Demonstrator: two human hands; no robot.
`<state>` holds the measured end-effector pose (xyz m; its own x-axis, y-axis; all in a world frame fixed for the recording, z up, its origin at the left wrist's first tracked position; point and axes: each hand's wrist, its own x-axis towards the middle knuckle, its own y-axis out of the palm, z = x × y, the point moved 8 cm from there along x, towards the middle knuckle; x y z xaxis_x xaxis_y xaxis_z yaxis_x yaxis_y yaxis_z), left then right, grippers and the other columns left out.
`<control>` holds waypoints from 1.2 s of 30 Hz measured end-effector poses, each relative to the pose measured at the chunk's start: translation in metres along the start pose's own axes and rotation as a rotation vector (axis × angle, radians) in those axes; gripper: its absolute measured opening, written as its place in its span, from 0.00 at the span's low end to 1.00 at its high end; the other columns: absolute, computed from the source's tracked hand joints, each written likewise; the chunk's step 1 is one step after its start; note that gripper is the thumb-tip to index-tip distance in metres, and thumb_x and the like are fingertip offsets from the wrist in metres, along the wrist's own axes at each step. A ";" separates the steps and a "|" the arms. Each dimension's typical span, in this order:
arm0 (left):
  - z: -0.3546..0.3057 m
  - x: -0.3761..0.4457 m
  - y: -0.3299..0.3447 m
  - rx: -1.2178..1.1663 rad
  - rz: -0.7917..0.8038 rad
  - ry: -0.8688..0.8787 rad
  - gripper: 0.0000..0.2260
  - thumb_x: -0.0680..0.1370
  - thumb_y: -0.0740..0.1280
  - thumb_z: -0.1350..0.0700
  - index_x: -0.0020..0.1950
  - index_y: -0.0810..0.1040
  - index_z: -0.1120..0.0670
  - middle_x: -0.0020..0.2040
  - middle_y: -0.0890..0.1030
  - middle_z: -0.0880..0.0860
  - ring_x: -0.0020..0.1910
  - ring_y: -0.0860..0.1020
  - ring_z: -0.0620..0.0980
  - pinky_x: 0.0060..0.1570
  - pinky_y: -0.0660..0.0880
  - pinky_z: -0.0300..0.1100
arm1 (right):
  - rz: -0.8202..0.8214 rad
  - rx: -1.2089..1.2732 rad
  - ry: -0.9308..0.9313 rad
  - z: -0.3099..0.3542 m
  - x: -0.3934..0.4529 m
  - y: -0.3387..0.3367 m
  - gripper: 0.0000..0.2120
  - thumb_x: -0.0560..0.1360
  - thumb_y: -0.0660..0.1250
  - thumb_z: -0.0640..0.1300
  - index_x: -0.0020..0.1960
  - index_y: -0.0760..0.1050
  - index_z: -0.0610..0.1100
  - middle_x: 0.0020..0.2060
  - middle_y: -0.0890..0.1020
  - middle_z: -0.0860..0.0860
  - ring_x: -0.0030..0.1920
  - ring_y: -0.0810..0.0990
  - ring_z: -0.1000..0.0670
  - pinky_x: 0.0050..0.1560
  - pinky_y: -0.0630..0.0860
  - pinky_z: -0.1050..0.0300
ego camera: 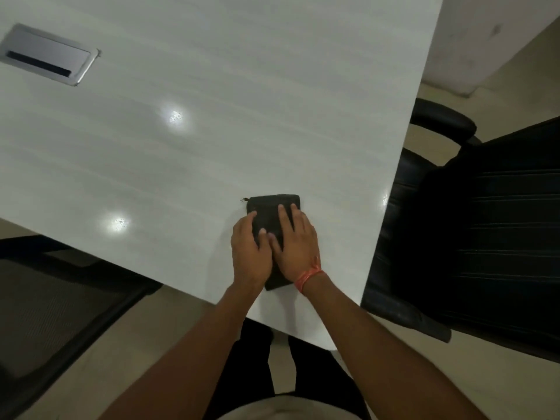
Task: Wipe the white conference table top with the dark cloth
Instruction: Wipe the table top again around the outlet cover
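Both hands, left hand (250, 253) and right hand (295, 247), press flat, fingers spread, no grip closed, on the folded dark cloth (272, 213) near the white tabletop (212, 116) corner.

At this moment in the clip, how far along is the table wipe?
Done: nothing can be confirmed; the white table top shows only glare spots and faint streaks, no clear wiped or unwiped zones. In hand: the left hand and right hand both press flat on the folded dark cloth near the table's near corner. Left: apparently most of the surface, including the stretch toward the metal cable hatch.
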<state>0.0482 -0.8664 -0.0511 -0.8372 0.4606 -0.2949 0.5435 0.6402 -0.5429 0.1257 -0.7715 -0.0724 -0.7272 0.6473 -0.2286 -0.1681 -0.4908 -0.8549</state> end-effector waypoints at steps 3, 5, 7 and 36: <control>0.012 -0.011 0.011 0.093 -0.006 -0.212 0.19 0.80 0.64 0.60 0.71 0.68 0.55 0.66 0.72 0.58 0.65 0.73 0.57 0.65 0.74 0.55 | -0.040 0.138 0.204 -0.024 -0.008 -0.026 0.28 0.80 0.63 0.49 0.76 0.59 0.42 0.71 0.68 0.42 0.68 0.68 0.42 0.67 0.70 0.46; 0.015 -0.017 0.021 0.098 0.026 -0.364 0.17 0.79 0.66 0.59 0.67 0.69 0.57 0.62 0.74 0.60 0.60 0.76 0.60 0.60 0.77 0.57 | 0.018 0.255 0.297 -0.033 -0.013 -0.025 0.25 0.78 0.65 0.44 0.72 0.63 0.41 0.64 0.72 0.42 0.63 0.72 0.42 0.61 0.74 0.47; 0.014 -0.022 0.030 0.072 0.083 -0.450 0.14 0.78 0.66 0.59 0.63 0.70 0.58 0.58 0.76 0.60 0.55 0.78 0.60 0.57 0.79 0.56 | 0.089 0.407 0.379 -0.038 -0.015 -0.019 0.18 0.77 0.66 0.42 0.64 0.69 0.40 0.58 0.75 0.42 0.57 0.76 0.42 0.57 0.77 0.46; -0.054 -0.078 0.021 -0.677 0.610 -0.551 0.12 0.79 0.67 0.51 0.57 0.82 0.56 0.53 0.85 0.61 0.50 0.84 0.62 0.46 0.82 0.52 | 0.135 1.420 0.521 -0.042 -0.088 -0.107 0.12 0.72 0.67 0.29 0.54 0.76 0.38 0.47 0.81 0.41 0.46 0.80 0.44 0.42 0.80 0.54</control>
<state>0.1283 -0.8554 0.0031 -0.2315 0.5855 -0.7769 0.6591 0.6818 0.3174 0.2357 -0.7510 0.0195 -0.5311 0.5314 -0.6600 -0.8248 -0.5025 0.2591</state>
